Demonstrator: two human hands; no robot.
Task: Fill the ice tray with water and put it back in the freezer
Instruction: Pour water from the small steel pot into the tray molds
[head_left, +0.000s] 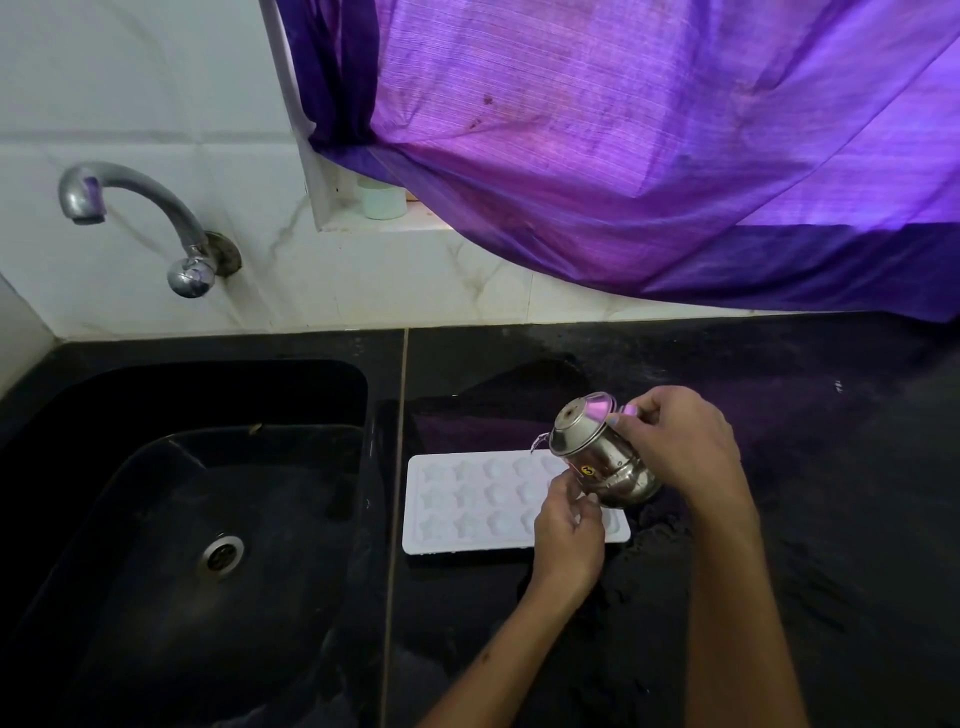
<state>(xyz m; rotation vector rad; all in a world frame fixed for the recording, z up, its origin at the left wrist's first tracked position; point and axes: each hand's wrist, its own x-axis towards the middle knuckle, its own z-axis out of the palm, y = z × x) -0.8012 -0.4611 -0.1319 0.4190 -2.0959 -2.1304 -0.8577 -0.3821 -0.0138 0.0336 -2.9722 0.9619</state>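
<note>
Black counter (779, 467) bears ice tray (467, 540); right hand (675, 441) grips tilted steel pot (597, 457), left hand (566, 540) pinching it

Both hands' (675, 447) grip closed.

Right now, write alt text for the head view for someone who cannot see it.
A person's right hand tilts a small steel pot over a white ice tray with star-shaped cells, lying on a black counter; the left hand is at the pot's underside. A black sink and a wall tap are to the left, and a purple curtain hangs behind.
</note>
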